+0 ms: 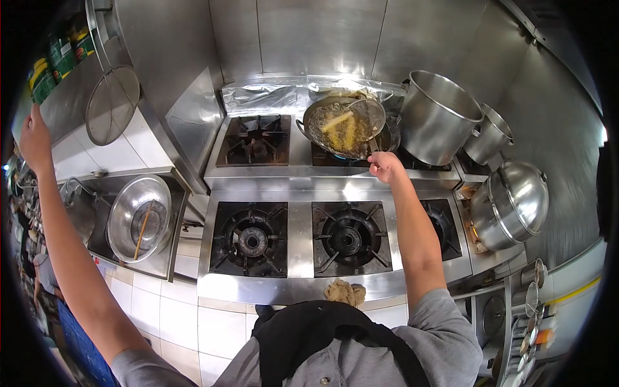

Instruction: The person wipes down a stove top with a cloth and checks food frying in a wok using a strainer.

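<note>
My right hand (385,166) is closed around the handle of a wire-mesh skimmer (369,118). The skimmer's round head lies over the right side of a wok (302,128) on the back middle burner. Inside the wok, long yellow pieces of food (340,132) sit in bubbling oil. A blue flame shows under the wok's front edge. My left hand (35,143) is raised at the far left, close to a metal ledge below some green cans (42,79). One finger points up, and nothing shows in that hand; its other fingers are partly out of sight.
A tall steel pot (442,122) stands right of the wok, with a smaller pot (488,135) beyond it. A domed steel vessel (509,205) is at the right. A large strainer (112,106) hangs left, above a sink holding a metal basin (121,226). A crumpled cloth (345,293) lies at the stove's front edge.
</note>
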Motion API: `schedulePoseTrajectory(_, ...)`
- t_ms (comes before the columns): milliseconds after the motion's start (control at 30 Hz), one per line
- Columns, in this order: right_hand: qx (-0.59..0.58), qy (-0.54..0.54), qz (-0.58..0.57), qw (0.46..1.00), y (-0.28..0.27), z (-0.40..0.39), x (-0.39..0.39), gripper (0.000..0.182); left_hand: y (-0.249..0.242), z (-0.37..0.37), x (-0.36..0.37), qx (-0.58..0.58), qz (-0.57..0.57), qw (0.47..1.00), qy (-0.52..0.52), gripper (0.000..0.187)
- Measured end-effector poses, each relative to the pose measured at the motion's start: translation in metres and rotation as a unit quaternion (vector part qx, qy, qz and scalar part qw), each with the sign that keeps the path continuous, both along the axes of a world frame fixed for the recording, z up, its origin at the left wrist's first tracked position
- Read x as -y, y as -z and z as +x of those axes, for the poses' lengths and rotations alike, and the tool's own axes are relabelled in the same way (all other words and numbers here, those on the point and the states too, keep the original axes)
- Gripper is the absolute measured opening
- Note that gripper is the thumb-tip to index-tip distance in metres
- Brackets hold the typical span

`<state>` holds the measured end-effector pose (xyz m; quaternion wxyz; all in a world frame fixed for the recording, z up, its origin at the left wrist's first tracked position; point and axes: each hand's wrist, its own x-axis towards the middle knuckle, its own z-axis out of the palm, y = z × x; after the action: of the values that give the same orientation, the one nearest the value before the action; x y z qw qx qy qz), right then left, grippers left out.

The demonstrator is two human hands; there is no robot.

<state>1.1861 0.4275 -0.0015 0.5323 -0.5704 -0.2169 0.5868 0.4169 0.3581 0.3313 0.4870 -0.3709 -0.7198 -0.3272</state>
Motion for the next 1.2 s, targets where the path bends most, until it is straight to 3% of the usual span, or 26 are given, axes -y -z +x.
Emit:
schedulePoseTrajectory(167, -0.087, -0.045, -0.022, 0.995, 0.012, 0.005, -0.005, 0.007, -0.003, 0.039, 0.013, 0.1, 0.082, 0.987, 0.099, 0.05)
schedulePoseTrajectory(267, -0.163, -0.067, -0.024, 0.984, 0.016, 0.006, -0.006, 0.014, -0.005, 0.049, 0.018, 0.102, 0.099, 0.982, 0.122, 0.059)
schedulePoseTrajectory(500, -0.303, -0.092, 0.025, 0.948, 0.035, 0.006, -0.005, 0.019, -0.005, 0.05, 0.017, 0.103, 0.115, 0.982, 0.111, 0.06)
schedulePoseTrajectory(633, -0.311, -0.084, 0.015, 0.947, 0.035, 0.008, 0.001, 0.018, -0.003, 0.029, 0.009, 0.099, 0.058, 0.991, 0.066, 0.051)
schedulePoseTrajectory(700, -0.282, -0.077, 0.017, 0.956, 0.031, 0.009, 0.005, 0.017, -0.002, 0.025, 0.007, 0.071, 0.052, 0.994, 0.058, 0.047)
schedulePoseTrajectory(767, -0.267, -0.076, 0.013, 0.961, 0.03, 0.013, 0.006, 0.017, -0.002, 0.026, 0.009, 0.032, 0.081, 0.993, 0.078, 0.059)
schedulePoseTrajectory(833, -0.251, -0.075, 0.01, 0.965, 0.03, 0.018, 0.006, 0.017, -0.002, 0.026, 0.009, 0.03, 0.08, 0.993, 0.079, 0.059)
schedulePoseTrajectory(933, -0.175, -0.071, -0.004, 0.982, 0.028, 0.019, 0.007, 0.01, -0.001, 0.024, 0.008, 0.02, 0.082, 0.994, 0.073, 0.059)
schedulePoseTrajectory(1000, -0.05, -0.04, -0.021, 0.998, 0.02, 0.01, 0.012, 0.002, 0.0, 0.025, 0.007, 0.016, 0.082, 0.994, 0.07, 0.058)
schedulePoseTrajectory(1200, -0.006, -0.066, -0.01, 0.998, 0.017, 0.009, 0.015, 0.001, -0.002, 0.021, 0.006, 0.002, 0.077, 0.995, 0.063, 0.058)
